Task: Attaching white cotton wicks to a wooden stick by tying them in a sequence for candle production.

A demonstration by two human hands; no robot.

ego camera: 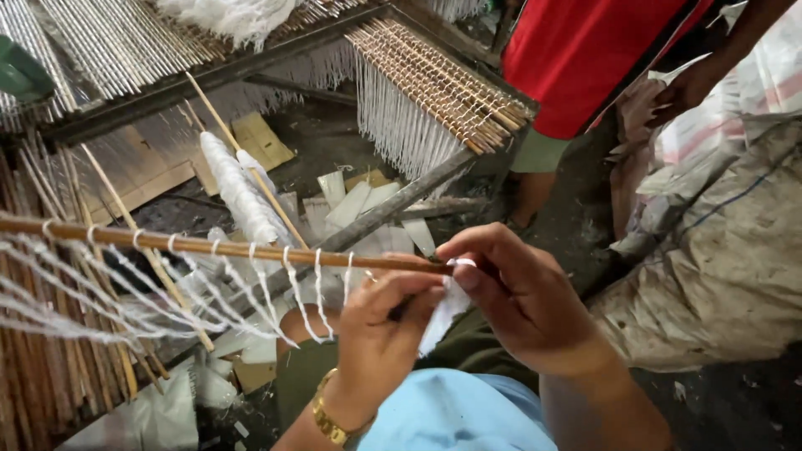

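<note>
While your left hand (380, 326) pinches the white cord (441, 313) under the thin wooden stick (251, 249), your right hand (514, 296) pinches the stick's near end together with that cord. The stick runs level from the left edge to your fingers, looped with white threads (276, 292) that trail left. A gold bracelet (327, 422) circles your left wrist. A person in a red shirt (585, 58) stands beyond, beside a rack of sticks (434, 83).

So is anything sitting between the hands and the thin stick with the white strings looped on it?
Nothing visible. The left hand and right hand are already at the near end of the thin stick, fingers pinching a white string there. The looped strings hang further left along the stick, away from the fingers.
</note>
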